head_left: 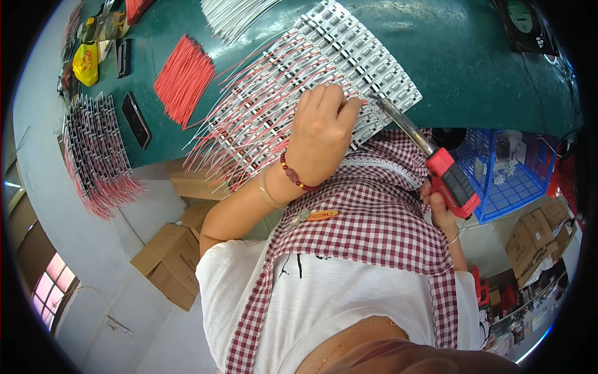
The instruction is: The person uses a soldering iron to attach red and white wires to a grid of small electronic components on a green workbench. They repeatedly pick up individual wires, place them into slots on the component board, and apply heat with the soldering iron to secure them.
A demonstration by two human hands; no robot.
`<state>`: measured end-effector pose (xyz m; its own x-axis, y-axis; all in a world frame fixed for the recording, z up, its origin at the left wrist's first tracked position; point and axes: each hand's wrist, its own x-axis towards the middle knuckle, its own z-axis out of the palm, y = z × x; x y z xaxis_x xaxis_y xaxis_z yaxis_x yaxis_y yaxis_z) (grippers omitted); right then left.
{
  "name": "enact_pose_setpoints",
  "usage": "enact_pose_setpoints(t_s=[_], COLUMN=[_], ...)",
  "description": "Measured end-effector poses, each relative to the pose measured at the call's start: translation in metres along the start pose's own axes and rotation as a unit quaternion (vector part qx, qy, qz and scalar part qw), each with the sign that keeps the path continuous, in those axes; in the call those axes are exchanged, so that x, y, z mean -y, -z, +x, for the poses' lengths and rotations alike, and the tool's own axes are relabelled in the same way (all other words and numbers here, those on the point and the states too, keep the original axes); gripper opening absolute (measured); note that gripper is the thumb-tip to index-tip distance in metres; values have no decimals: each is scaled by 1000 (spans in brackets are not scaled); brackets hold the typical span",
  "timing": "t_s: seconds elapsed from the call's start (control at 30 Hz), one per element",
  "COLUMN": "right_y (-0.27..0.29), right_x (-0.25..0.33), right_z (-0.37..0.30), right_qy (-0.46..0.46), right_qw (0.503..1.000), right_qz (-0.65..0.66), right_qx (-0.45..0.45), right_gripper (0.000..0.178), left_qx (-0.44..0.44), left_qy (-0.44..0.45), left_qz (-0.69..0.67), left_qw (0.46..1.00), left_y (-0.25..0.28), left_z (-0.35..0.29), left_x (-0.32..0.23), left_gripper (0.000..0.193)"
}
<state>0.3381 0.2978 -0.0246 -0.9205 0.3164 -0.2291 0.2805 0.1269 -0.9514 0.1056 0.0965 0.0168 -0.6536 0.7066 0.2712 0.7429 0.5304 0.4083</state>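
Note:
My left hand is closed in a pinch over the sheet of small circuit boards. The red end of a thin wire sticks out at its fingertips. My right hand, partly hidden, is wrapped round the red-and-black handle of a soldering iron. Its metal tip lies over the boards, just right of my left fingers. Many red and white wires run from the boards' left part and hang past the table edge. On the right part of the sheet the boards carry no wires.
Bundles of red wires and white wires lie on the green table. A phone and a stack of wired boards are at the left. A blue plastic crate stands at the right, cardboard boxes below.

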Motion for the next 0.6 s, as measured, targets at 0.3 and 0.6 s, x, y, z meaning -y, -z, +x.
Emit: enact_pose_setpoints(t_s=[0.3,0.6], right_y=[-2,-3], right_x=[-12,-6], right_z=[-4,2], right_qy=[31,43], right_qw=[999,997], right_qz=[-16,-68], right_qx=[-22,-19], right_gripper=[26,26], left_qx=[-15,-16], left_qy=[-3,4], left_qz=[3,-15], left_qw=[1000,1000], left_y=[-4,-4], left_z=[-1,0], left_x=[0,1], left_gripper=[15,14])
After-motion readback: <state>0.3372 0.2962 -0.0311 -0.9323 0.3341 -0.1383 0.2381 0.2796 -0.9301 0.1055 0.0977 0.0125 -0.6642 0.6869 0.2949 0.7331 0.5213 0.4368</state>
